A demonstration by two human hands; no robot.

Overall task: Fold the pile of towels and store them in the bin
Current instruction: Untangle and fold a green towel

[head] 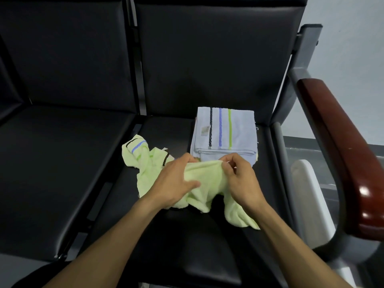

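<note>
Both forearms reach in from the near edge over the black padded bench (68, 163). Between them lies a crumpled pale green towel (207, 183), bunched on the seat. His left hand (176, 181) grips its top fold, thumb lying over the cloth; his right hand (241, 179) pinches the same fold just beside it. Just beyond the hands sits a folded light blue striped towel (225, 134). Off right, a brown armrest (342, 146).
</note>
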